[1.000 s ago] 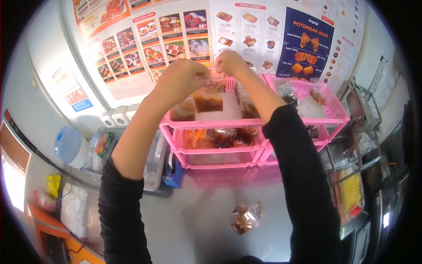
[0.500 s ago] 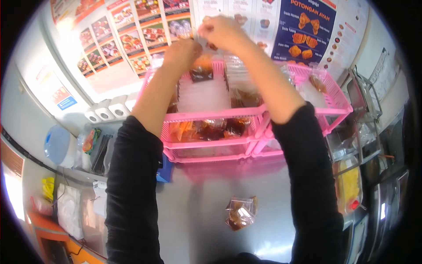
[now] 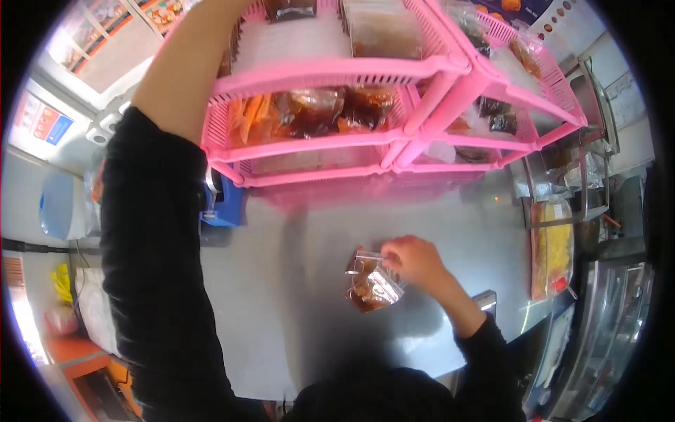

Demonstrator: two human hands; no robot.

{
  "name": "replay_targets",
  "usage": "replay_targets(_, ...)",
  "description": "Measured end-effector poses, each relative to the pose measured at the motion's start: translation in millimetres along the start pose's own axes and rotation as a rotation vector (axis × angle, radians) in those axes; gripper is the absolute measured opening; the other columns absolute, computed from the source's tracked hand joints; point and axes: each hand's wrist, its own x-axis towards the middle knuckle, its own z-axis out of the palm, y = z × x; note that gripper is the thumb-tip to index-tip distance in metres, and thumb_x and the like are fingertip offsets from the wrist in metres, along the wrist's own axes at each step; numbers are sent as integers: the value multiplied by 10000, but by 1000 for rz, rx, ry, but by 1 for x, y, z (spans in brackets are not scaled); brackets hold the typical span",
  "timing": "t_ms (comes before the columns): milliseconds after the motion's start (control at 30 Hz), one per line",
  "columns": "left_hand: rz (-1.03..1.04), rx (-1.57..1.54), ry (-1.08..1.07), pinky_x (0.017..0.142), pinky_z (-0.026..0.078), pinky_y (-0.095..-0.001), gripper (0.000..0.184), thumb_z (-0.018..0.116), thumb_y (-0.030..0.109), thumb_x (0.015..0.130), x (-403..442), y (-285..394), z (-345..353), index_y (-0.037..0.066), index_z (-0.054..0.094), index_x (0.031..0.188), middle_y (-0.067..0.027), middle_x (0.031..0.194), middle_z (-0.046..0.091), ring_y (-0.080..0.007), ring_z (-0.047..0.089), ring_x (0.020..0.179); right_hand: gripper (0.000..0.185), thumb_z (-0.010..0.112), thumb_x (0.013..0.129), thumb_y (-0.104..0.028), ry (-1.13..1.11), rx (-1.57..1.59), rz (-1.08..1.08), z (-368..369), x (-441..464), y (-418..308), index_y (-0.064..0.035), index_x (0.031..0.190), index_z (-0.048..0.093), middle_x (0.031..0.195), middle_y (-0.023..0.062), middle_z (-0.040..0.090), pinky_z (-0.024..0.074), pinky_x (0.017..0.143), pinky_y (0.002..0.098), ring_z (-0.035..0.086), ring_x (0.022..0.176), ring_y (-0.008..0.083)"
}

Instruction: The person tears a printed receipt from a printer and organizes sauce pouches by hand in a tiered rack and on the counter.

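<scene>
On the metal table lie small clear zip bags of brown sauce (image 3: pixel 369 292), overlapping; I cannot tell exactly how many. My right hand (image 3: pixel 413 260) is at their upper right corner, its fingers pinched on a bag's zip edge. Only the forearm of my left arm (image 3: pixel 186 67) shows, reaching up past the top edge at the left of a pink plastic rack (image 3: pixel 337 74); that hand is out of the frame. In the rack's top basket stand rows of flat clear packets (image 3: pixel 387 32). Dark sauce bags (image 3: pixel 309 112) fill the tier below.
A blue tape dispenser (image 3: pixel 223 200) stands by the rack's left foot. At the right are a yellow-filled bag (image 3: pixel 554 243), a metal wire stand (image 3: pixel 587 176) and a phone-like object (image 3: pixel 485 301) at the table's edge. Posters (image 3: pixel 506 8) hang behind.
My right hand has come down from above the rack to the sauce bags on the table. My left hand has left the view at the top. The camera has tilted down and nearer.
</scene>
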Motion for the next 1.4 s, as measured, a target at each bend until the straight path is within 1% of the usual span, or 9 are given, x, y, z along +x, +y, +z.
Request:
replay_targets(167,33,-107,106,739,485,-396,115,572,106,696,6,-26,15,52,663,739,-180,816,635,-319,611,802,131,574,802,-312,-162,-234,-145,-53,-14,-38,-218,807,666,741,21,629,455,578,339,607,693,230)
replay_targets(267,53,-121,124,708,491,-389,76,593,106,722,-6,-14,-3,73,646,765,-135,768,636,-305,618,768,123,586,801,-255,-183,-484,-129,-102,-11,-81,-184,757,676,733,28,636,452,536,311,607,634,233)
replay_targets(433,-5,-191,124,695,488,-368,70,599,69,706,-9,-14,-2,64,641,761,-119,757,633,-275,614,754,104,659,742,-144,301,-165,-479,-177,1,-112,-54,784,690,682,66,634,442,510,281,595,558,209)
replay_targets(567,20,-181,162,654,487,-332,99,628,55,674,-7,-18,4,47,646,771,-111,710,627,-236,611,686,160,639,787,-172,499,54,-281,-243,28,-160,-39,864,686,686,71,643,435,511,252,586,561,116)
replay_targets(633,45,-163,154,653,487,-331,109,638,58,664,-5,-21,5,46,648,773,-110,714,627,-234,613,688,180,618,793,-146,588,129,-463,-263,62,-164,-7,894,672,665,50,630,430,518,225,570,578,77)
replay_targets(700,11,-184,77,696,480,-347,81,609,54,674,-6,-16,-4,58,647,745,-116,746,622,-260,600,757,168,610,796,-133,643,198,-517,-270,98,-168,-2,884,670,671,49,634,437,522,214,580,566,88)
replay_targets(767,-5,-209,56,714,477,-354,77,596,50,675,-6,-15,-8,65,648,730,-115,754,621,-270,596,787,147,619,790,-122,516,294,-573,-272,140,-158,-7,864,672,681,49,642,457,520,216,589,551,94)
replay_targets(1000,43,-204,102,662,493,-309,158,644,43,659,-3,-22,-8,70,680,810,-102,742,639,-214,630,714,103,614,784,-78,471,232,-386,-263,242,-140,-16,836,678,689,61,662,504,528,234,644,600,119)
replay_targets(1400,-27,-230,29,698,488,-348,145,593,73,697,-8,-9,-26,38,652,825,-137,763,632,-260,618,733,94,594,783,-40,527,330,-279,-263,275,-135,14,819,662,699,100,665,525,537,237,656,582,140)
